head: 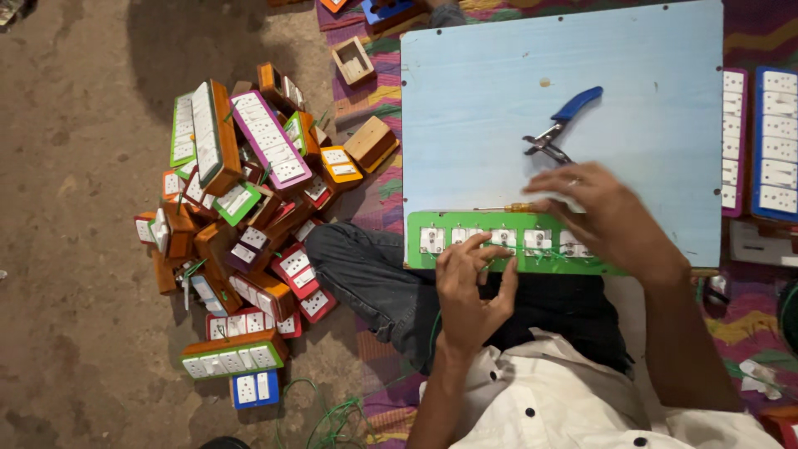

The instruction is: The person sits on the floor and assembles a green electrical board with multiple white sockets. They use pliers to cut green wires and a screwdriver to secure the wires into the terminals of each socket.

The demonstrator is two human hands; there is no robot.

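The green socket panel (507,241) lies with its long axis left to right along the near edge of the blue board (499,83). The left hand (470,287) pins its left half with spread fingers; the right hand (603,212), fingers apart and blurred, hovers over its right end, just beside the yellow-handled screwdriver (509,207).

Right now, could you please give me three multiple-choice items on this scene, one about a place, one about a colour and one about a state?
1. Where do the pliers lie?
A. on the pale blue board
B. on the dirt floor
C. in the person's lap

2. What colour is the socket panel under the hands?
A. purple
B. green
C. orange

3. What is the left hand doing?
A. hanging clear of everything
B. gripping the pliers
C. pressing its fingers on the panel

Answers: 1 A, the blue-handled pliers rest on the board above the right hand. 2 B, its frame is bright green. 3 C, its fingertips lie on the panel's near edge.
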